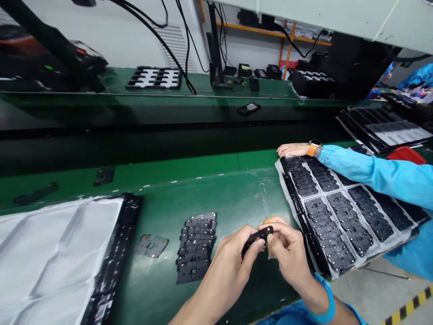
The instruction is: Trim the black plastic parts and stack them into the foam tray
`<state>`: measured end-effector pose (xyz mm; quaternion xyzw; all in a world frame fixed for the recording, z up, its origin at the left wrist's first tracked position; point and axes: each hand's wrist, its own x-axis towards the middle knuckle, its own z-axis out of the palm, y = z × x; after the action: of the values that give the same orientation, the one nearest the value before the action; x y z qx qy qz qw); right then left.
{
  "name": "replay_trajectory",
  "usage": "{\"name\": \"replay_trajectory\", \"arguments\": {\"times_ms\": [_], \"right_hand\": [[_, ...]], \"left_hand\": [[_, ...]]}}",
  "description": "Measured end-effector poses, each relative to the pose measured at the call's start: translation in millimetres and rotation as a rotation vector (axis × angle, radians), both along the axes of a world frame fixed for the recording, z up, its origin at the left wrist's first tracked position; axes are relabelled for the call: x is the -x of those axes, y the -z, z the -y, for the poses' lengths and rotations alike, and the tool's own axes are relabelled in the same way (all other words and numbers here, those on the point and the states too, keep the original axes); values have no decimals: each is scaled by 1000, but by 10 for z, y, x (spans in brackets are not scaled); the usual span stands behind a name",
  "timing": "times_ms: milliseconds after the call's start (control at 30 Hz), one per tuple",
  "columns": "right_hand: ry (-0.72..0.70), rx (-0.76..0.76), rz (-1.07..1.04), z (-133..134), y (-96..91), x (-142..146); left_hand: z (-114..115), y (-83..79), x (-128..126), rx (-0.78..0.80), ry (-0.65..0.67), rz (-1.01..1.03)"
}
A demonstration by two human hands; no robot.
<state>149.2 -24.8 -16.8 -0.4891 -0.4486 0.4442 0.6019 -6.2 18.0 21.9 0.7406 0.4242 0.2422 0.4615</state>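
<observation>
My left hand (233, 257) and my right hand (287, 253) meet low in the middle, over the green bench. Together they pinch a small flat black part (257, 236) between thumbs and fingers. A row of similar black parts (195, 247) lies overlapped on the bench just left of my hands. One single grey part (151, 246) lies further left. A tray of many black parts (341, 212) sits to the right of my hands.
A co-worker's arm in a blue sleeve (375, 174) with an orange-strapped watch rests across the far edge of the tray. A stack of trays under a white sheet (57, 257) fills the left. A dark conveyor (135, 131) runs behind, carrying a small black device (248, 109).
</observation>
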Motion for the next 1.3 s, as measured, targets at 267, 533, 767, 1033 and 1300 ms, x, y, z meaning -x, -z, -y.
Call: {"name": "replay_trajectory", "arguments": {"times_ms": [267, 533, 767, 1033, 1300], "right_hand": [[-11, 95, 91, 53, -22, -204], [8, 82, 52, 29, -44, -131], [50, 51, -41, 13, 67, -60], [34, 17, -30, 39, 84, -57], [91, 7, 33, 28, 44, -27]], "left_hand": [[-79, 22, -51, 127, 89, 21], [17, 25, -11, 124, 46, 160], [47, 62, -42, -50, 52, 175], [97, 103, -55, -54, 55, 178], [123, 133, -70, -10, 43, 192]]}}
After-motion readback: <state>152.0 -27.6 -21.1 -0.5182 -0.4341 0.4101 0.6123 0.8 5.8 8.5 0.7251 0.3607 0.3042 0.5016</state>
